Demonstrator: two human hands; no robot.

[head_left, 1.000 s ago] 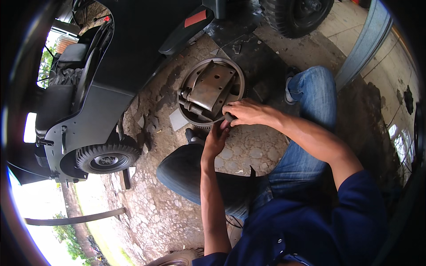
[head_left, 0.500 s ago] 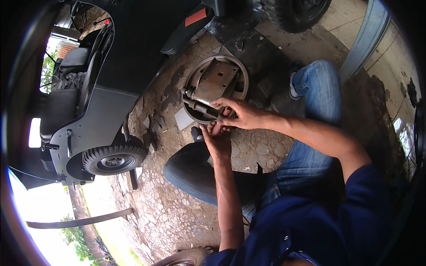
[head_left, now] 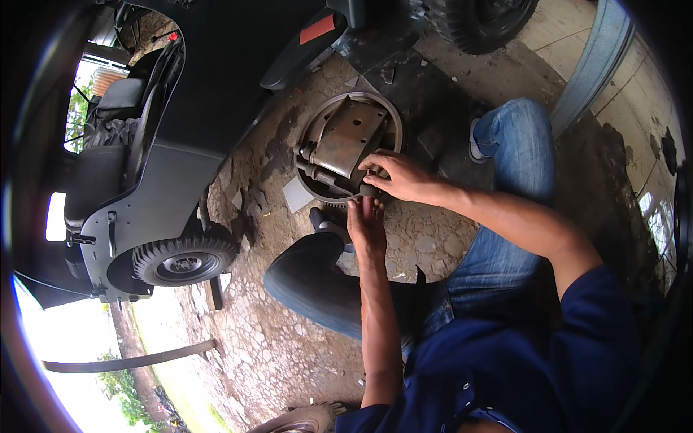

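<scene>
A round metal wheel with a toothed rim (head_left: 398,119) lies on the ground in front of me. Inside it rest a flat metal plate with several holes (head_left: 354,130) and a dark cylindrical metal part (head_left: 321,175). At the wheel's near edge, my left hand (head_left: 367,229) has its fingertips closed on a small dark rounded part (head_left: 369,190). My right hand (head_left: 399,177) is just above and right of it, fingers curled in a pinch over the plate's near corner. Whatever is between those fingers is too small to make out.
A dark open vehicle (head_left: 195,123) with a black tyre (head_left: 186,261) stands at the left. Another tyre (head_left: 484,22) is at the top. A pale flat piece (head_left: 297,195) lies beside the wheel on broken stony ground (head_left: 289,346). My bent knees flank the wheel.
My left hand has shifted slightly right. My right hand has moved a little right and its fingers have drawn in, apart from the left hand's fingers. The wheel has stayed put.
</scene>
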